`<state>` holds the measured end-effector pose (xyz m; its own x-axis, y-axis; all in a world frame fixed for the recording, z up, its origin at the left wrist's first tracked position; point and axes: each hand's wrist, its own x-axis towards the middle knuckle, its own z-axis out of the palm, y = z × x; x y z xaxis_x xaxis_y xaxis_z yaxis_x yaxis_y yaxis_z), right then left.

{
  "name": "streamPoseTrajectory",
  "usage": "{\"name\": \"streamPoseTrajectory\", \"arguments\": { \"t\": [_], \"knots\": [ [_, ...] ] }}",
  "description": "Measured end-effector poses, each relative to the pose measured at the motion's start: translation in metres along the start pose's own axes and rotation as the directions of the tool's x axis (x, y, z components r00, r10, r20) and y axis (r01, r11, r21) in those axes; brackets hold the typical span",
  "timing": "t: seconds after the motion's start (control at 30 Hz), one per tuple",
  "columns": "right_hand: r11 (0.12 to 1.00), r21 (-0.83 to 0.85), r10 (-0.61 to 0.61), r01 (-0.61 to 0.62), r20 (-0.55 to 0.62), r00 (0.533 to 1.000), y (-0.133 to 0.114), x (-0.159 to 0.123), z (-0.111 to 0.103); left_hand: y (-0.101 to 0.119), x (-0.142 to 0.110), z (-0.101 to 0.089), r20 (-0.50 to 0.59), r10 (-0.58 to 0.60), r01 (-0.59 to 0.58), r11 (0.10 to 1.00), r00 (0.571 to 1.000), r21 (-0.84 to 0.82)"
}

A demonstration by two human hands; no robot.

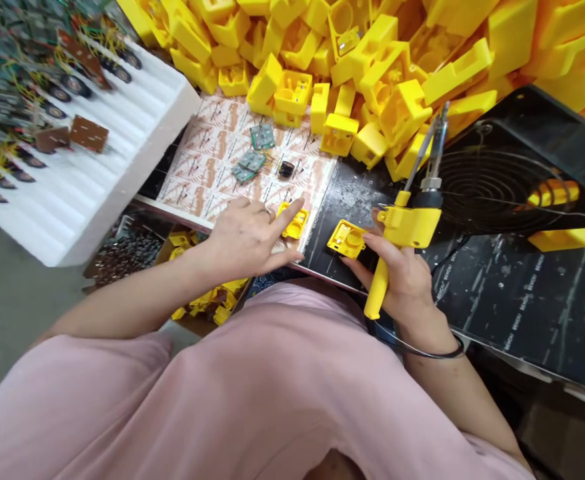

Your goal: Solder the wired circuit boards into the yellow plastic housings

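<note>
My left hand (252, 235) lies over the table's front edge, thumb and index finger spread. Its index finger reaches across a small yellow plastic housing (295, 223); whether it presses on it I cannot tell. Held in my right hand (403, 280) is a yellow soldering gun (406, 225), its metal tip pointing up and away from me. The thumb of that hand is also at the edge of a second yellow housing (346, 239), open side up. Beyond my left hand lie small green circuit boards (249, 165) with wires and a black round part (287, 169).
Yellow housings (292, 93) pile up along the back. At left, a white foam tray (137, 170) bears wired circuit boards. A black fan (502, 167) stands at right on the black tabletop (492, 293). Below the table edge, a box holds yellow pieces (217, 300).
</note>
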<state>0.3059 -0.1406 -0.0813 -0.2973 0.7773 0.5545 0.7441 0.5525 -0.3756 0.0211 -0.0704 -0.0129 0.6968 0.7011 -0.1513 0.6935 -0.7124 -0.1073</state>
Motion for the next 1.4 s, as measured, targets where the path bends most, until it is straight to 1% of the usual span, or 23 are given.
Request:
{"name": "streamPoseTrajectory", "arguments": {
  "t": [0.07,0.13,0.17,0.23,0.3,0.33,0.37,0.43,0.5,0.6,0.67,0.73,0.83,0.93,1.0,1.03,1.1,1.13,1.2,1.23,1.3,1.37,1.4],
  "knots": [
    [0.999,-0.034,-0.015,0.014,-0.004,1.0,0.0,0.001,0.0,-0.003,-0.007,0.001,0.029,0.021,-0.016,0.984,0.999,-0.178],
    [0.998,-0.058,-0.024,0.023,-0.008,1.0,0.0,0.002,0.0,-0.014,-0.005,0.001,-0.06,0.054,-0.072,0.937,0.997,-0.341],
    [0.997,-0.067,-0.028,0.027,-0.011,1.0,0.0,0.002,0.0,-0.021,-0.002,0.002,-0.126,0.068,-0.112,0.919,0.99,-0.377],
    [0.996,-0.084,-0.039,0.037,-0.015,0.999,-0.001,0.001,-0.001,-0.032,0.003,0.006,-0.22,0.14,-0.216,0.902,0.965,-0.374],
    [0.994,-0.101,-0.045,0.043,-0.019,0.999,-0.003,0.0,-0.003,-0.037,0.007,0.012,-0.217,0.244,-0.307,0.89,0.945,-0.336],
    [0.993,-0.107,-0.044,0.042,-0.017,0.999,-0.004,0.0,-0.004,-0.035,0.008,0.015,-0.194,0.257,-0.308,0.899,0.947,-0.312],
    [0.993,-0.109,-0.041,0.039,-0.012,0.999,-0.006,0.0,-0.005,-0.031,0.009,0.017,-0.181,0.233,-0.277,0.92,0.955,-0.277],
    [0.994,-0.099,-0.034,0.033,0.001,0.999,-0.01,0.002,-0.005,-0.019,0.008,0.018,-0.17,0.105,-0.138,0.972,0.98,-0.193],
    [0.996,-0.08,-0.04,0.042,0.017,0.999,-0.014,0.006,-0.003,-0.002,0.006,0.016,-0.173,-0.014,-0.009,0.991,0.985,-0.13],
    [0.995,-0.063,-0.069,0.072,0.048,0.996,-0.015,0.012,0.001,0.015,0.002,0.015,-0.193,-0.091,0.075,0.993,0.977,-0.088],
    [0.996,-0.045,-0.067,0.071,0.075,0.995,-0.014,0.014,0.0,0.013,0.0,0.016,-0.228,-0.113,0.09,0.99,0.967,-0.109],
    [0.999,-0.014,-0.046,0.047,0.082,0.996,-0.013,0.014,-0.002,-0.002,0.002,0.016,-0.285,-0.157,0.114,0.98,0.946,-0.161],
    [1.0,0.004,-0.004,0.004,0.023,1.0,-0.014,0.011,-0.006,-0.043,0.019,0.012,-0.339,-0.3,0.232,0.946,0.892,-0.227],
    [1.0,0.002,0.011,-0.011,-0.03,0.999,-0.019,0.008,-0.006,-0.082,0.047,0.005,-0.294,-0.471,0.407,0.878,0.832,-0.253],
    [1.0,0.001,0.021,-0.021,-0.045,0.999,-0.021,0.007,-0.006,-0.098,0.066,0.005,-0.226,-0.53,0.462,0.837,0.817,-0.292],
    [1.0,-0.004,0.03,-0.03,-0.052,0.998,-0.022,0.007,-0.006,-0.102,0.073,0.007,-0.191,-0.529,0.456,0.83,0.827,-0.322],
    [0.999,-0.023,0.045,-0.046,-0.067,0.997,-0.022,0.006,-0.006,-0.105,0.085,0.015,-0.148,-0.476,0.396,0.838,0.867,-0.376],
    [0.998,-0.032,0.048,-0.051,-0.072,0.996,-0.021,0.005,-0.006,-0.106,0.089,0.02,-0.147,-0.442,0.359,0.849,0.885,-0.387],
    [0.998,-0.048,0.047,-0.05,-0.075,0.996,-0.02,0.004,-0.006,-0.106,0.094,0.026,-0.188,-0.398,0.299,0.866,0.898,-0.401],
    [0.997,-0.051,0.045,-0.049,-0.076,0.996,-0.02,0.004,-0.005,-0.107,0.096,0.027,-0.218,-0.395,0.274,0.859,0.892,-0.433],
    [0.998,-0.039,0.04,-0.043,-0.079,0.996,-0.02,0.006,-0.003,-0.112,0.095,0.02,-0.294,-0.408,0.186,0.802,0.864,-0.568],
    [1.0,-0.001,0.027,-0.027,-0.076,0.997,-0.021,0.01,0.0,-0.118,0.092,0.005,-0.408,-0.426,0.007,0.698,0.808,-0.716],
    [1.0,0.024,0.013,-0.011,-0.067,0.998,-0.022,0.013,0.001,-0.121,0.089,-0.004,-0.464,-0.439,-0.085,0.65,0.769,-0.755]
  ]
}}
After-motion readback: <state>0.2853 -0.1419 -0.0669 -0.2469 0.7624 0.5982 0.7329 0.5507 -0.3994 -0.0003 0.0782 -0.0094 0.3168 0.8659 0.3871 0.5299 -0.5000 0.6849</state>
